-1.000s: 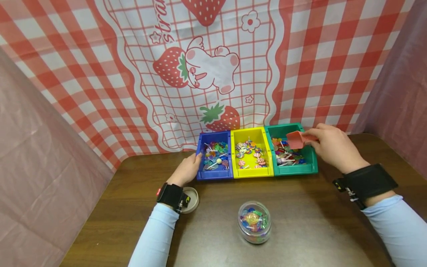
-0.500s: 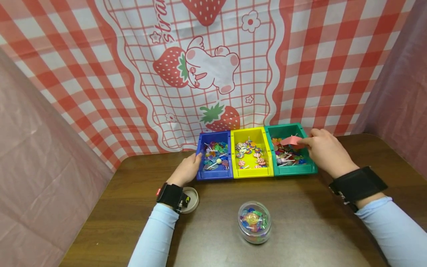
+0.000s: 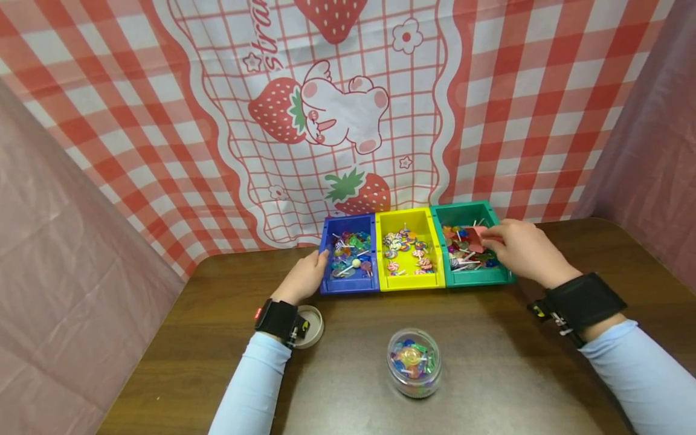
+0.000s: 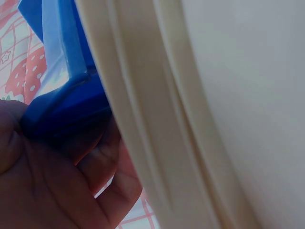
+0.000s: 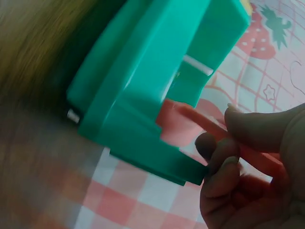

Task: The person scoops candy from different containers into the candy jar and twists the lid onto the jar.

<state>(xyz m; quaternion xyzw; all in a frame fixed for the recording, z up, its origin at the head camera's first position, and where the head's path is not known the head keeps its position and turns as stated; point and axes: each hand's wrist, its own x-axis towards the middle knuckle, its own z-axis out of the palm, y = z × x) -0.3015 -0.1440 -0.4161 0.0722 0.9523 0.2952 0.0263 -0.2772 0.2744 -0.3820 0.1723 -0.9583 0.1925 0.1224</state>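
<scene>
Three joined bins stand at the table's back: a blue bin (image 3: 326, 232), a yellow bin (image 3: 410, 214) and a green bin (image 3: 462, 211), each holding several small lollipops. My right hand (image 3: 519, 249) pinches a small pink scoop (image 3: 475, 238) and dips it into the green bin (image 5: 143, 90); the scoop (image 5: 190, 119) shows beside the bin wall in the right wrist view. My left hand (image 3: 304, 277) holds the blue bin's left front corner (image 4: 62, 109). A clear round jar (image 3: 414, 361) of candies stands open at the front middle.
A cream jar lid (image 3: 314, 324) lies by my left wrist and fills the left wrist view (image 4: 200, 114). A strawberry-print checked cloth (image 3: 348, 109) hangs behind the bins. Pinkish drapes close in both sides. The brown wooden table (image 3: 489, 356) reaches around the jar.
My right hand has lowered and moved left, bringing the pink scoop from above the green bin's rim down among its candies. The left hand has stayed on the blue bin.
</scene>
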